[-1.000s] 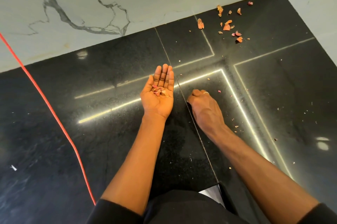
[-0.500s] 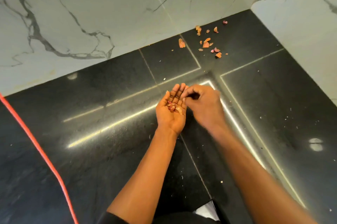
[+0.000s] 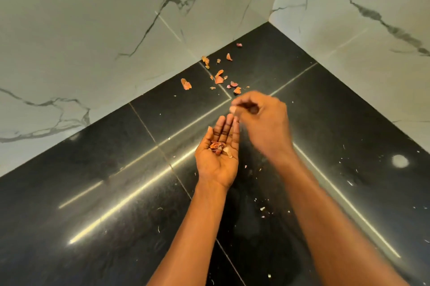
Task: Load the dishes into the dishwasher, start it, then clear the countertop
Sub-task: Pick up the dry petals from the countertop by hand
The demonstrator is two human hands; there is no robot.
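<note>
My left hand (image 3: 217, 164) lies palm up over the black stone countertop (image 3: 104, 204), cupping a small heap of reddish onion peel scraps (image 3: 218, 146). My right hand (image 3: 263, 120) hovers just past the left fingertips, blurred by motion, its fingers pinched together with nothing clearly between them. Several more orange and pink peel pieces (image 3: 218, 78) are scattered on the counter toward the back corner, just beyond the right hand.
White marble-patterned walls (image 3: 93, 30) meet at the corner behind the scattered peel. Tiny pale crumbs (image 3: 263, 209) dot the counter under and right of my right forearm. Bright light strips reflect across the glossy stone.
My right hand went from the counter to my left palm, then moved away toward the back corner. The view has shifted and the red cord at the left is out of sight.
</note>
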